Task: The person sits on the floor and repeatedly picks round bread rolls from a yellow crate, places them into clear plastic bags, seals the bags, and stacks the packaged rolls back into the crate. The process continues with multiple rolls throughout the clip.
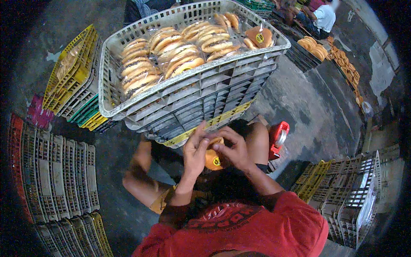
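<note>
Between my two hands is a wrapped bun [212,160], round and brown with a yellow round label, held in front of my lap. My left hand [195,153] grips its left side, thumb pressed near the top. My right hand [233,147] pinches the upper right of the wrapping with thumb and fingers. Just beyond the hands stands a stack of crates, its top grey crate [188,90] holding rows of bagged buns [180,53]. One bagged bun [259,37] with the same kind of label lies face up at the crate's right end.
A red tape sealer [279,140] stands right of my knee. Stacked yellow and green crates [72,73] rise at the left, grey crates [64,175] below them, more crates [342,197] at right. Loose buns [344,68] line the far right; a person in white [324,19] sits beyond.
</note>
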Tool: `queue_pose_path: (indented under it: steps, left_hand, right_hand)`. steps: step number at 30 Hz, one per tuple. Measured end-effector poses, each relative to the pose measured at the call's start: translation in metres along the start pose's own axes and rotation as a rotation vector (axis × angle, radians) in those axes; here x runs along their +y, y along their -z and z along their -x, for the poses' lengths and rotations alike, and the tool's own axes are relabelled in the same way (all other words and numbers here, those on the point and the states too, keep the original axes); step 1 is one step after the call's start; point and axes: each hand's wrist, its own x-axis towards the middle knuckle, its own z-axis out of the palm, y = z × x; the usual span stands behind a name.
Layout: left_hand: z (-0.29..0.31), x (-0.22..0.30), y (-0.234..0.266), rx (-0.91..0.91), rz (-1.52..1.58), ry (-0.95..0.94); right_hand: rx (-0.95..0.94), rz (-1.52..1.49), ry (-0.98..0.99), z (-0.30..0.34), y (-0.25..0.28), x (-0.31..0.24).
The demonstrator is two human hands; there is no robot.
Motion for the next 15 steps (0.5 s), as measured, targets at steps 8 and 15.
queue_pose_path:
  steps: [8,15]
  left_hand:
    - [-0.014,-0.032,0.002,-0.017,0.441,0.471]
    - [-0.012,-0.046,-0.011,-0.190,-0.299,0.074]
  right_hand:
    - [0.076,-0.215,-0.256,0.010,0.011,0.032]
    - [0.221,-0.099,-0.353,0.012,0.017,0.034]
